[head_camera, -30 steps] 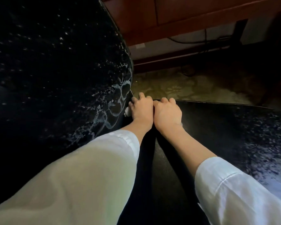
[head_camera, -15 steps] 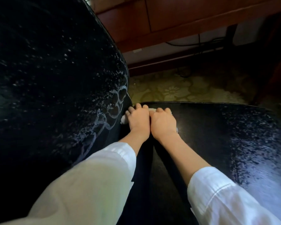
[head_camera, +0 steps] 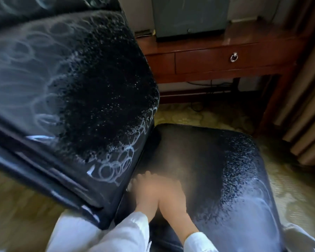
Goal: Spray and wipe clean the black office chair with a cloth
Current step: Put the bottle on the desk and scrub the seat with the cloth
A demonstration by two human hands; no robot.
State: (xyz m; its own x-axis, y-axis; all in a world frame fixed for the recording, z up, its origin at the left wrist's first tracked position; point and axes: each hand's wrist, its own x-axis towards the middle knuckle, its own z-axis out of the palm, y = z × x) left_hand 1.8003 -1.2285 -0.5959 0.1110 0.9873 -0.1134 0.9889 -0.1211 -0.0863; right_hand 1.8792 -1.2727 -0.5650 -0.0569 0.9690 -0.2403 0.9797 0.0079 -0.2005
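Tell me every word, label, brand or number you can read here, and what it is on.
None can be read.
The grey box on the reddish wooden desk bears a small round mark, too blurred to read.
The white loops on the black padded chair back are foam streaks, not letters.

The left hand [head_camera: 146, 190] and right hand [head_camera: 171, 195] lie side by side on the black padded chair seat [head_camera: 207, 157], just beside the black padded backrest [head_camera: 80, 88] at left. Behind stands a brown wooden desk [head_camera: 204, 62], a grey box [head_camera: 189, 15] on top.
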